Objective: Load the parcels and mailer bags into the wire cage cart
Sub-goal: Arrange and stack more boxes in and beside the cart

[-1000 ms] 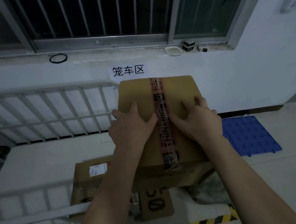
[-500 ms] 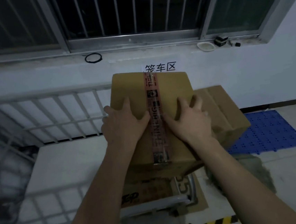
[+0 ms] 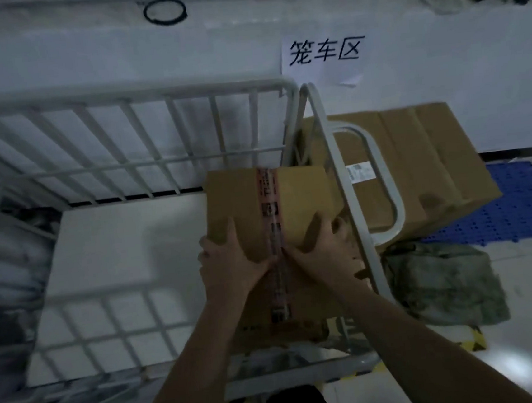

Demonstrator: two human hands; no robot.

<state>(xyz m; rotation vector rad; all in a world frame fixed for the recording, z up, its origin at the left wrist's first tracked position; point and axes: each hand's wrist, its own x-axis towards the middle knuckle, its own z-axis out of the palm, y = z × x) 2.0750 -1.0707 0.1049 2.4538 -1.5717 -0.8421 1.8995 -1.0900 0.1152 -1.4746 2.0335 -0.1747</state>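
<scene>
Both hands are pressing on the top face of the taped cardboard box [image 3: 271,233], which is sitting inside the wire cage cart [image 3: 157,161], in the cart's near right corner and close against its right side rail. The left hand [image 3: 228,263] is lying flat with fingers spread and straight, not curled around anything. The right hand [image 3: 325,254] is doing the same, its fingertips reaching the box's right edge. The thumbs are meeting at the red tape strip [image 3: 271,220]. Cannot tell whether the box bottom is touching the cart's white floor. Outside the cart's right rail, a larger cardboard box [image 3: 433,169] is leaning tilted, with a grey-green mailer bag [image 3: 444,281] lying on the ground nearer the camera. A blue mat [image 3: 524,202] is showing beyond them, farther from the cart.
</scene>
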